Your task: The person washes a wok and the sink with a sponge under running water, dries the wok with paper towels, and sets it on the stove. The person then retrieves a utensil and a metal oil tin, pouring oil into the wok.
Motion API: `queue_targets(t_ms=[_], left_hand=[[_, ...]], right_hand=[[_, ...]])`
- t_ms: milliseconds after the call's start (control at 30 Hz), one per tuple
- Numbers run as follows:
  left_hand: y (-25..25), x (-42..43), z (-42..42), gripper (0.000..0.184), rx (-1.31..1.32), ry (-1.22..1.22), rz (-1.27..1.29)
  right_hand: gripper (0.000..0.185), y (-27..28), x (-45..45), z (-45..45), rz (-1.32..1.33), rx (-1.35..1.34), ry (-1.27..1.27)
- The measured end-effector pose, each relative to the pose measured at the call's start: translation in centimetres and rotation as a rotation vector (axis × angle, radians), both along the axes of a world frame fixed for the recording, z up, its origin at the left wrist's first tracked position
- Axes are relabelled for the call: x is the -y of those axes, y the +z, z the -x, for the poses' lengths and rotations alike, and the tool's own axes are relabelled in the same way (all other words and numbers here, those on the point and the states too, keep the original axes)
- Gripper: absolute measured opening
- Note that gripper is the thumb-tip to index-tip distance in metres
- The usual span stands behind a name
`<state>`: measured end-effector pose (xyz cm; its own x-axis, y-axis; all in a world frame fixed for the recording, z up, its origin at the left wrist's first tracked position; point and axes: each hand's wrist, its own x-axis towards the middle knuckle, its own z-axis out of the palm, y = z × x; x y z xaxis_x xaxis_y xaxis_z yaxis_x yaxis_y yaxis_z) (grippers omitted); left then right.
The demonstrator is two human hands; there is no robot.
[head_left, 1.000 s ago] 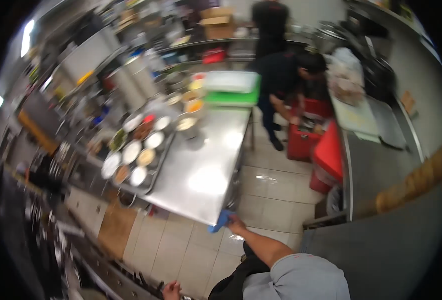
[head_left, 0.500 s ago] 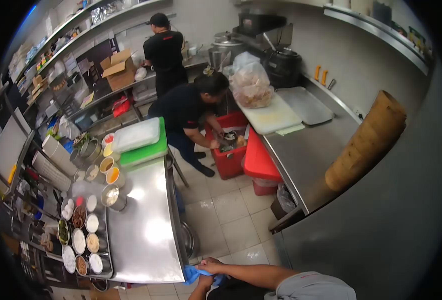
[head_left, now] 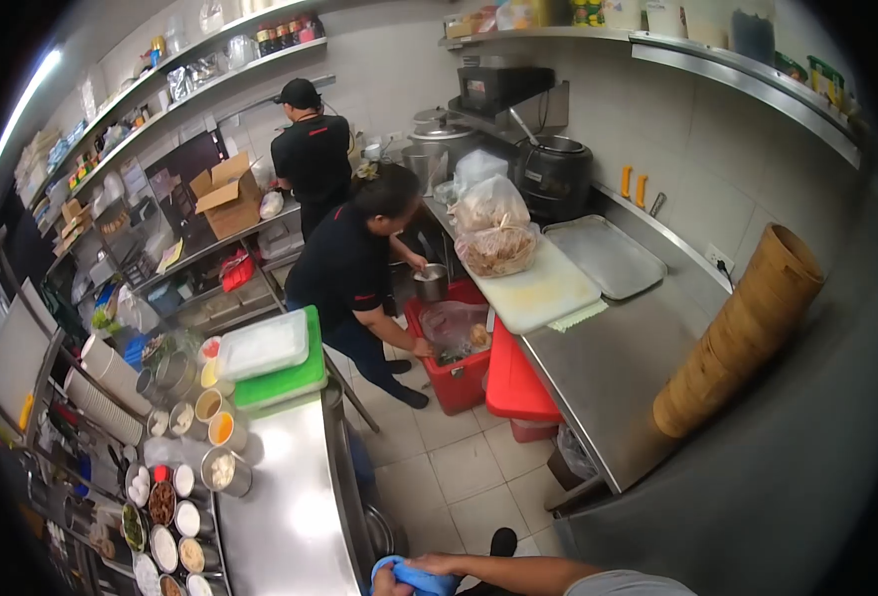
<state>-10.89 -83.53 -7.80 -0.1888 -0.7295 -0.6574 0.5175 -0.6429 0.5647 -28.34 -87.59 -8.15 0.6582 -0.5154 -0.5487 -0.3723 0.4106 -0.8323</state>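
Note:
At the bottom edge of the head view, a blue cloth (head_left: 424, 580) is bunched between my two hands, beside the near corner of the steel table (head_left: 285, 497). My right hand (head_left: 441, 563) grips it from the right, with the forearm stretched across the bottom. My left hand (head_left: 389, 581) is closed on the cloth's left side, partly cut off by the frame edge. Cups and bowls of food, including white bowls (head_left: 163, 548), stand at the table's left. A green board (head_left: 300, 382) with a lidded white container (head_left: 263, 345) lies at its far end.
One person (head_left: 344, 268) bends over a red cooler (head_left: 456, 385), holding a metal pot (head_left: 431, 285). Another person (head_left: 312, 159) stands behind. The right counter (head_left: 598, 368) bears bagged food (head_left: 495, 223), a white board (head_left: 548, 298), a tray (head_left: 608, 256) and stacked bamboo steamers (head_left: 737, 333).
My left hand has come over to the cloth, and both hands have moved away from the table edge toward the bottom. The bending person has lifted a pot. The view has swung.

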Motion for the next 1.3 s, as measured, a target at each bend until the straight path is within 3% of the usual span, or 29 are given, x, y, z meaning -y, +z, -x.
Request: queue_targets(t_ms=[67, 133, 200, 233, 267, 367, 433, 533, 633, 667, 733, 800, 867, 900, 933, 967, 1000, 1067, 1100, 1167, 1200, 1267, 1300], left_hand=[[1.0, 2.2, 0.4, 0.053, -0.147, 0.015, -0.268], [2.6, 4.1, 0.7, 0.055, -0.236, -0.028, -0.414], [5.3, 5.9, 1.4, 0.058, -0.253, -0.088, -0.485], [7.1, 6.7, 2.0, 0.063, -0.087, -0.131, -0.448], [9.2, 7.5, 2.3, 0.063, -0.094, -0.123, -0.449], [16.0, 10.4, 3.3, 0.058, 0.245, -0.368, -0.374], [16.4, 12.7, 2.6, 0.052, 0.329, -0.339, -0.238], [16.6, 17.6, 0.7, 0.033, 0.641, -0.241, 0.051], [17.4, 22.8, -0.5, 0.031, 0.801, -0.195, 0.095], [16.7, 24.6, -1.0, 0.031, 0.789, -0.186, 0.098], [12.7, 27.2, -1.7, 0.03, 0.945, -0.451, 0.633], [0.7, 28.6, -2.2, 0.033, 0.713, -0.384, 0.53], [0.9, 30.3, -2.1, 0.035, 1.04, -0.84, 0.686], [0.7, 30.8, -2.0, 0.035, 1.036, -0.844, 0.664], [0.2, 31.5, -2.0, 0.036, 1.077, -1.009, 0.636], [-0.1, 32.2, -1.9, 0.037, 1.107, -1.177, 0.61], [0.5, 33.1, -2.1, 0.037, 1.095, -1.193, 0.597], [3.1, 37.4, -1.8, 0.026, 0.776, -1.05, 0.524], [4.6, 39.0, -1.4, 0.026, 0.766, -1.059, 0.523], [8.1, 41.2, -0.8, 0.026, 0.403, -0.654, 0.223], [9.5, 42.7, -0.3, 0.026, 0.399, -0.642, 0.206], [12.1, 45.4, 0.2, 0.028, 0.577, -0.58, 0.479], [13.2, 46.7, 0.6, 0.028, 0.58, -0.586, 0.468]], right_hand=[[0.061, 0.2, 2.7, 1.5, 0.133, -0.047, 0.091], [0.047, 0.9, 5.0, 4.1, 0.485, 0.102, 0.171], [0.043, 0.0, 8.1, 5.5, 0.524, 0.065, 0.305], [0.04, -0.8, 9.3, 5.8, 0.561, 0.03, 0.434], [0.04, -0.1, 10.3, 6.2, 0.559, 0.028, 0.444], [0.037, 2.8, 13.6, 8.3, 0.591, -0.14, 0.43], [0.034, 3.0, 16.0, 9.7, 0.546, 0.088, 0.3], [0.034, 2.5, 20.4, 10.6, 0.555, 0.007, 0.342], [0.043, 4.3, 24.1, 9.5, 0.593, -0.163, 0.349], [0.046, 4.8, 25.7, 8.9, 0.576, -0.23, 0.332], [0.051, 7.3, 28.6, 6.8, 0.553, -0.275, 0.358], [0.053, 9.5, 32.3, 5.1, 0.639, -0.219, 0.317], [0.048, 8.1, 37.9, 5.7, 0.726, -0.201, 0.214], [0.046, 6.7, 40.2, 6.3, 0.763, -0.174, 0.094], [0.038, 6.1, 43.4, 7.2, 0.572, -0.299, 0.116], [0.037, 8.3, 45.2, 8.3, 0.608, -0.394, 0.058], [0.036, 7.9, 46.4, 9.6, 0.679, -0.405, -0.034], [0.035, 7.5, 48.5, 11.5, 0.747, -0.427, -0.142], [0.035, 7.5, 49.0, 12.2, 0.746, -0.455, -0.228], [0.035, 7.5, 49.6, 13.4, 0.737, -0.483, -0.296], [0.034, 7.3, 49.8, 13.8, 0.641, -0.483, -0.296], [0.033, 7.8, 49.6, 13.7, 0.525, -0.472, -0.286], [0.033, 9.2, 49.8, 13.9, 0.497, -0.46, -0.261]])
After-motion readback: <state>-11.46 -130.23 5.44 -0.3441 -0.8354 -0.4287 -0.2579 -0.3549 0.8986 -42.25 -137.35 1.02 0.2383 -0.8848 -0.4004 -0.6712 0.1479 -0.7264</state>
